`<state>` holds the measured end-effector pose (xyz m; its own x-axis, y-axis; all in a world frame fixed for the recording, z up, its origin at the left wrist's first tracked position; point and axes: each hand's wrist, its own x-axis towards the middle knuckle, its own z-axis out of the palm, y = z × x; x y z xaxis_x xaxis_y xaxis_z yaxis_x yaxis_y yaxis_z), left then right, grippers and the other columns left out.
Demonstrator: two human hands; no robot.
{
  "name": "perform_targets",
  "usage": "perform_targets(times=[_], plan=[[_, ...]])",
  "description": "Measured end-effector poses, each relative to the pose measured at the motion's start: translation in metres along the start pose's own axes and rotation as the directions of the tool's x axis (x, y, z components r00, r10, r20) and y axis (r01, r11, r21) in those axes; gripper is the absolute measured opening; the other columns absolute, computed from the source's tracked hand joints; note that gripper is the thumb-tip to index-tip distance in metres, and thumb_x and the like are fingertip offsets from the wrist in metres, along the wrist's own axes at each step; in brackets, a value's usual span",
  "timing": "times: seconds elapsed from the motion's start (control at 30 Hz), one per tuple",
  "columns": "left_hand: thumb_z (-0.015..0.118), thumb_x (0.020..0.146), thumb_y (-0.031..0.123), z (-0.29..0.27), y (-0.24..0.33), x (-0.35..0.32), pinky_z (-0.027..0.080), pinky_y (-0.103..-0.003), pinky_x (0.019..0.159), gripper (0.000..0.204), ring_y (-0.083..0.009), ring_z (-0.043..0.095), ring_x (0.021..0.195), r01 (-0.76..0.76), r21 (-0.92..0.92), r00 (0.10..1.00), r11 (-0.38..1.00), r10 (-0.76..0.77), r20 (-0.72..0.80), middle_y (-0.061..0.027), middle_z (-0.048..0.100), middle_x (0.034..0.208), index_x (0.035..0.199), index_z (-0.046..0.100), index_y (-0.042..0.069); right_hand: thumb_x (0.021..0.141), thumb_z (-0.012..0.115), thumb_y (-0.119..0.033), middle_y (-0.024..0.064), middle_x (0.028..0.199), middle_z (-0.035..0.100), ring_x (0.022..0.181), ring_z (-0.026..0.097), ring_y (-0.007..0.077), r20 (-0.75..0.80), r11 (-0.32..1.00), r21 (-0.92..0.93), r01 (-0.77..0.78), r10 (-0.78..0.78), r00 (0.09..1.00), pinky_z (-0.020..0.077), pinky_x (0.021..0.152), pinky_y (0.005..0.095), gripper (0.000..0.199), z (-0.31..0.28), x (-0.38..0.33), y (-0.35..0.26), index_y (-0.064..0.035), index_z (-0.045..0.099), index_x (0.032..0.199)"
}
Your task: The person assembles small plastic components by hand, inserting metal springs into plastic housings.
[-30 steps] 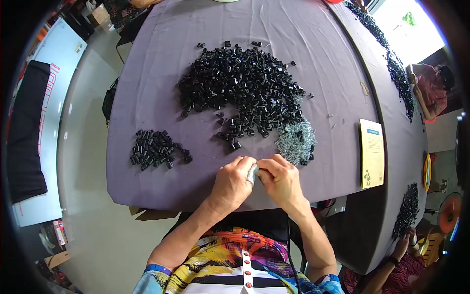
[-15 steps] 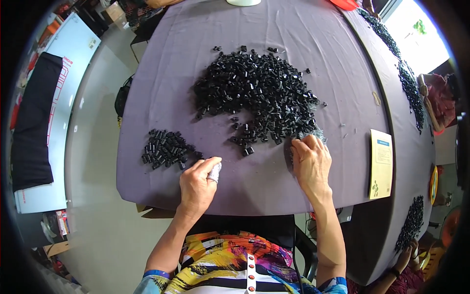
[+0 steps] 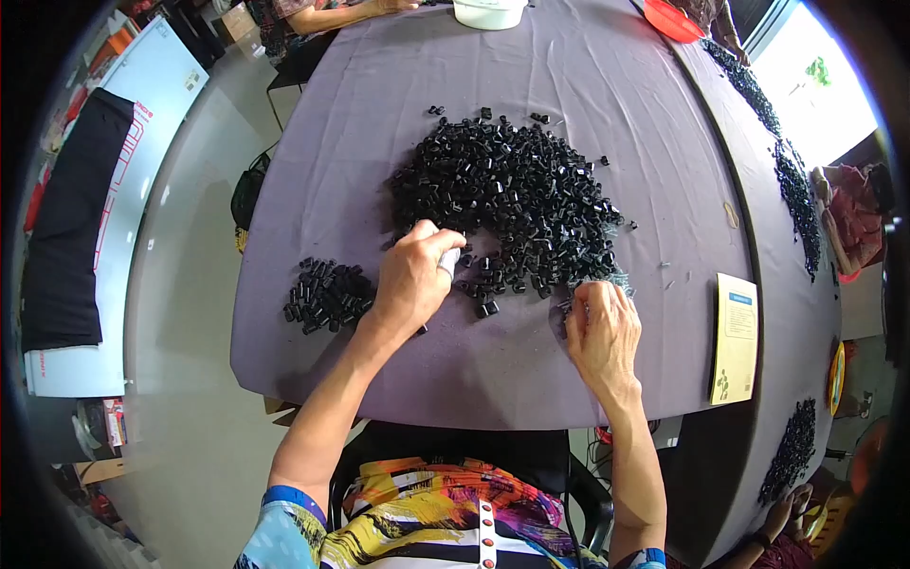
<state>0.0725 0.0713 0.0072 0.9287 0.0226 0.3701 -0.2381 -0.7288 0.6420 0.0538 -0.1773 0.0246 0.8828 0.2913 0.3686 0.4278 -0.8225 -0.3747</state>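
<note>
A large heap of small black plastic pieces (image 3: 502, 175) lies in the middle of the cloth-covered table. My left hand (image 3: 412, 275) is at the heap's near left edge, its fingers drawn together; a whitish wrap covers part of one finger. What those fingertips hold, if anything, is hidden. My right hand (image 3: 605, 327) rests at the heap's near right corner, fingers bent down and pressed together, beside a small pile of clear, thin pieces (image 3: 621, 281). Its fingertips are hidden too. Left of my left forearm sits a smaller pile of black pieces (image 3: 327, 296).
A yellow booklet (image 3: 735, 339) lies on the right of the table (image 3: 512, 379). At the far end stand a white bowl (image 3: 490, 13) and a red basin (image 3: 674, 21). More black pieces (image 3: 791, 446) lie on the adjoining right table, near another person's hands (image 3: 789, 512). Another person's arm (image 3: 332, 16) rests far left.
My left hand has moved from beside the small pile up and right to the big heap's edge. My right hand has stayed by the clear pieces. The view has shifted slightly.
</note>
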Motion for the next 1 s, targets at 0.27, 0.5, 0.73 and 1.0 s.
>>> perform_targets(times=[0.27, 0.5, 0.73, 1.0], plan=[[0.063, 0.074, -0.006, 0.011, -0.001, 0.018, 0.051, -0.039, 0.071, 0.021, -0.0319, 0.063, 0.078, -0.046, 0.094, 0.985, 0.995, 0.030, 0.167, -0.0152, 0.061, 0.086, 0.092, 0.070, 0.003, 0.077, 0.062, 0.007, 0.0128, 0.088, 0.061, 0.080, 0.062, 0.0315, -0.071, 0.977, 0.212, 0.037, -0.023, 0.997, 0.0496, 0.070, 0.0374, 0.016, -0.007, -0.010, -0.007, -0.0019, 0.059, 0.091], [0.055, 0.076, -0.012, 0.017, -0.002, 0.011, 0.049, -0.044, 0.068, 0.017, -0.0362, 0.059, 0.075, -0.050, 0.095, 0.995, 0.994, 0.042, 0.089, -0.0165, 0.057, 0.084, 0.089, 0.057, -0.001, 0.084, 0.056, 0.004, 0.0132, 0.089, 0.059, 0.074, 0.063, 0.0279, 0.057, 0.856, 0.516, -0.015, -0.017, 0.998, 0.0511, 0.064, 0.0347, 0.013, 0.021, -0.034, -0.040, -0.0012, 0.062, 0.095], [0.056, 0.087, -0.008, -0.002, 0.062, -0.036, 0.054, -0.025, 0.060, 0.015, -0.0097, 0.063, 0.068, 0.387, -0.537, 0.909, 0.750, -0.212, 0.359, -0.0040, 0.063, 0.085, 0.098, 0.062, 0.000, 0.088, 0.053, 0.008, 0.0066, 0.090, 0.055, 0.075, 0.060, 0.0131, 0.081, 0.670, 0.720, -0.178, 0.174, 0.981, 0.0490, 0.064, 0.0273, 0.013, 0.030, -0.040, -0.028, 0.0012, 0.060, 0.095], [0.049, 0.087, -0.011, 0.015, 0.059, -0.077, 0.056, -0.026, 0.066, 0.021, -0.0128, 0.066, 0.072, 0.567, -0.631, 0.823, 0.529, -0.330, 0.462, -0.0064, 0.066, 0.086, 0.103, 0.062, -0.004, 0.088, 0.055, 0.010, 0.0004, 0.093, 0.058, 0.074, 0.057, 0.0053, 0.257, 0.216, 0.922, -0.323, 0.285, 0.923, 0.0498, 0.064, 0.0206, 0.014, 0.036, -0.049, -0.040, 0.0005, 0.061, 0.098]])
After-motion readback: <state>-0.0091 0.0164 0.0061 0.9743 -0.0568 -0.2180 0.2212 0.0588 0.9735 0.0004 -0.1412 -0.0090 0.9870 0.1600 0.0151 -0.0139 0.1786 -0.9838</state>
